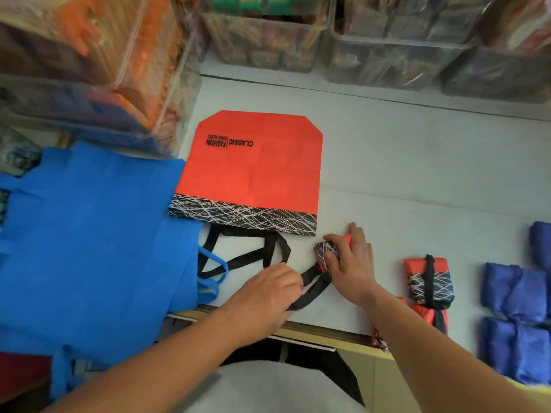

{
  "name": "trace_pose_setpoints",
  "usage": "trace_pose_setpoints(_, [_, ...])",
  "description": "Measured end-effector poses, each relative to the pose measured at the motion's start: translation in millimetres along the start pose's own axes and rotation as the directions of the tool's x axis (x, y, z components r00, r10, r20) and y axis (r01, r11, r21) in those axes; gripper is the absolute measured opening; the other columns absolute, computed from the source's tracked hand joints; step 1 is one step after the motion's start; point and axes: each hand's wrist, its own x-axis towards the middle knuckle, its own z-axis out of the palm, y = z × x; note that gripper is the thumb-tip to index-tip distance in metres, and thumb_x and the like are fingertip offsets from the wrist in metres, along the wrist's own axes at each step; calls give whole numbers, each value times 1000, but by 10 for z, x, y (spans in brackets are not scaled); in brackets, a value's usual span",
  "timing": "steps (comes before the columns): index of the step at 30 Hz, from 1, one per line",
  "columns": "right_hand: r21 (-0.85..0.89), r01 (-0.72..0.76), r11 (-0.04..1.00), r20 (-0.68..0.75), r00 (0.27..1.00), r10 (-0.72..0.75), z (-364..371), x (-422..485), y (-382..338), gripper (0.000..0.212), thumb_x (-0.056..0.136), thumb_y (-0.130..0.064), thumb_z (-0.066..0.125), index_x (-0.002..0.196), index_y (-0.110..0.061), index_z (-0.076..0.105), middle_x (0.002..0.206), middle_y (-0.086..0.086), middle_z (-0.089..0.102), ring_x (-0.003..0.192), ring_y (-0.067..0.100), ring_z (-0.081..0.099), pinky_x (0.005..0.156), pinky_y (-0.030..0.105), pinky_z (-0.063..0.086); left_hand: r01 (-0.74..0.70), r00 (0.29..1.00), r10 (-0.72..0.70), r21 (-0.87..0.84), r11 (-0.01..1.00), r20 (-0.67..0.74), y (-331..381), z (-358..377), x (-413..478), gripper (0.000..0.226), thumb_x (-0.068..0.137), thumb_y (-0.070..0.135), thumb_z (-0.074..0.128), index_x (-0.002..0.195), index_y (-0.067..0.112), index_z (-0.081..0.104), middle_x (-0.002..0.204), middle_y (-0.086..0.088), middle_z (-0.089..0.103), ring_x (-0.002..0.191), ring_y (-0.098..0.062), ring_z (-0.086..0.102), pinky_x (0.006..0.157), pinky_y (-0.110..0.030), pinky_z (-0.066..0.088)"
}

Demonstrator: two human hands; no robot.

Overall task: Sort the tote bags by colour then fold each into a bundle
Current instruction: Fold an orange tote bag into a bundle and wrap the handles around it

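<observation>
A flat red fabric tote bag (253, 171) is lying mid-frame, its corner overlapping blue fabric tote bags (89, 234) at left; folded red fabric bundles (429, 281) are sitting lower right, folded blue fabric bundles (512, 293) right of them.

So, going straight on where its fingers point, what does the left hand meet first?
The left hand, gripping the black strap, would probably meet the small folded red-and-black fabric bundle held by the right hand; depth is unclear.
</observation>
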Motion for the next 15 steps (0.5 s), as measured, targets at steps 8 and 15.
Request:
trace_pose_setpoints(8, [-45,6,999,34,999,-4,-48,11,-70,43,97,-42,36,136,-30,53,165,19,14,154,37,7,121,53,15,429,709,-706,-786,445,-13,329,-322,-121,18,102,36,60,95,21,66,80,4,71,86,-6,71,85,-32,56])
trace_pose_setpoints(15, [-60,-52,997,-14,999,52,20,-32,-260,35,99,-28,42,131,-19,53,170,16,-3,157,31,-8,122,53,3,507,350,-920,-862,30,174,134,65,204,30,106,39,47,98,13,57,86,-9,66,64,-19,76,67,-44,65])
